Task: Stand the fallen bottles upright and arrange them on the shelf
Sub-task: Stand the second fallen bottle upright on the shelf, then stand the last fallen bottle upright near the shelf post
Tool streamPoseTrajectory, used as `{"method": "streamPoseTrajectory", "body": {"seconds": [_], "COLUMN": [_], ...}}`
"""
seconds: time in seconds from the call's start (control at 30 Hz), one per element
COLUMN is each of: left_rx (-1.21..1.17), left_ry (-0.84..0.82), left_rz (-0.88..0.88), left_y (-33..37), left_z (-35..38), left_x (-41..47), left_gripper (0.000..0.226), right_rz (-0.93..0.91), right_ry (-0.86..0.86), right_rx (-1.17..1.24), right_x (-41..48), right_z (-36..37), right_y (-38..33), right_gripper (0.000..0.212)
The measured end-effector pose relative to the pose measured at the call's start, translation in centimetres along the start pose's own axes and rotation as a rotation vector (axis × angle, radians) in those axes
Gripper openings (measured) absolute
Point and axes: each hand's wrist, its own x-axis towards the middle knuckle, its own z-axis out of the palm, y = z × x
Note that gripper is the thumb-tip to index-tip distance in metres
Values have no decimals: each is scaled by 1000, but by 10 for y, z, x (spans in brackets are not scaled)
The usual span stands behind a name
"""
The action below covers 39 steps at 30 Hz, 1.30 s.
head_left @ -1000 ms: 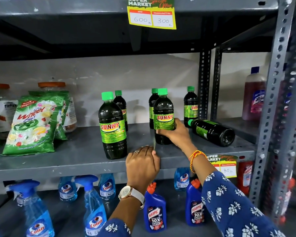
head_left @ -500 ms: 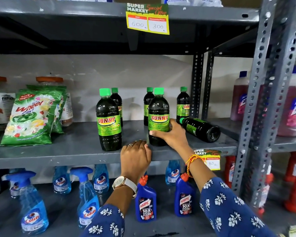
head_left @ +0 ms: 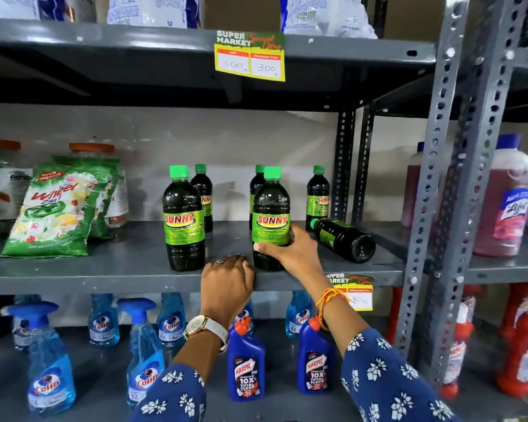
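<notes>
Dark Sunny bottles with green caps stand on the grey middle shelf [head_left: 110, 263]. My right hand [head_left: 290, 248] is wrapped around the lower part of an upright front bottle [head_left: 271, 208] near the shelf's front edge. Another front bottle [head_left: 184, 220] stands upright to its left. Three more stand behind: one [head_left: 202, 190] at the left, one [head_left: 257, 184] mostly hidden, one [head_left: 317, 193] at the right. A fallen bottle [head_left: 345, 239] lies on its side at the right, base toward me. My left hand [head_left: 227, 278] rests curled over the shelf's front edge, holding no bottle.
Green Wheel detergent packs [head_left: 52, 208] and jars fill the shelf's left part. Steel uprights [head_left: 345, 166] stand right behind the fallen bottle. Blue Colin sprays [head_left: 144, 354] and Harpic bottles [head_left: 247, 363] sit on the shelf below. Pink bottles [head_left: 506, 205] fill the neighbouring rack.
The camera has drifted, so the scene sits lower and further left in view. My right hand stays on the front bottle, which stands near the front edge; my left hand has not moved.
</notes>
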Motion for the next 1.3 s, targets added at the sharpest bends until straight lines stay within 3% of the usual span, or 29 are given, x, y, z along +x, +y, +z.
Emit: {"method": "streamPoseTrajectory", "body": {"seconds": [0.13, 0.2, 0.27, 0.37, 0.47, 0.53, 0.63, 0.7, 0.83, 0.93, 1.07, 1.3], "left_rx": [-23, -48, -146, -331, -389, -384, -352, -277, -185, -189, -201, -236], "left_ry": [-81, -86, -47, 112, 192, 93, -76, -151, -170, -171, -164, -160], "left_rz": [-22, -9, -33, -161, -4, 167, 184, 148, 94, 105, 81, 58], "left_y": [0, 1, 1, 7, 40, 70, 107, 116, 118, 118, 118, 118], "left_z": [-2, -3, -2, -3, -13, -13, -2, 11, 25, 26, 25, 24], "left_x": [0, -1, -3, -20, -28, -20, -3, 3, 0, -1, 0, -2], "left_gripper": [38, 39, 43, 47, 46, 45, 46, 46, 54, 59, 56, 48], "right_rz": [-9, 29, 38, -81, -50, 54, 228, 239, 186, 72, -10, 50], "right_ry": [-32, -52, 37, 289, 328, 176, -42, -48, 92, 178, 147, 26], "right_rx": [-4, 27, 74, 32, -342, -654, -1111, -1181, -979, -647, -266, -193], "right_x": [-1, -4, -3, 9, 39, 54, 64, 72, 76, 68, 62, 65], "right_z": [0, -5, -20, -64, -102, -106, -97, -93, -103, -113, -110, -105], "right_y": [0, -2, -6, -4, 6, 13, 23, 32, 42, 53, 68, 77], "right_gripper": [62, 78, 92, 70, 46, 58, 85, 76, 54, 58, 66, 91]}}
